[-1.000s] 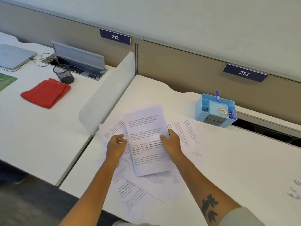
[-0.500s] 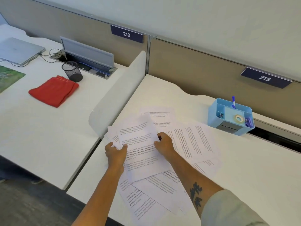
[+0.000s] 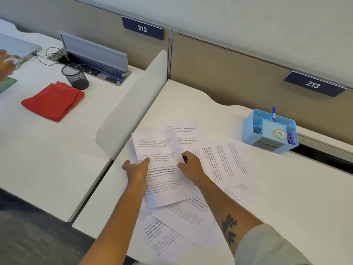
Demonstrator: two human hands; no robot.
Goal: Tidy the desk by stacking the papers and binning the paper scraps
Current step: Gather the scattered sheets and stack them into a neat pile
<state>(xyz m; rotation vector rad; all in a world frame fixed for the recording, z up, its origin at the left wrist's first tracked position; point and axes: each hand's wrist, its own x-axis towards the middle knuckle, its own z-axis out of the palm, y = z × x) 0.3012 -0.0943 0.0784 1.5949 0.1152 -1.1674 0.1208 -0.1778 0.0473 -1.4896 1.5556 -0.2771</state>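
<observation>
Head view: left hand (image 3: 136, 170) and right hand (image 3: 191, 165) each held a closed grip pinching opposite edges of the white printed paper sheet (image 3: 162, 167) above the white desk (image 3: 286, 188).

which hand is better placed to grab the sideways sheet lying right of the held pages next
Right. The right hand sits beside the sideways sheet, nearly touching its edge. The left hand grips the held pages on their far side and would have to cross over them.
</observation>
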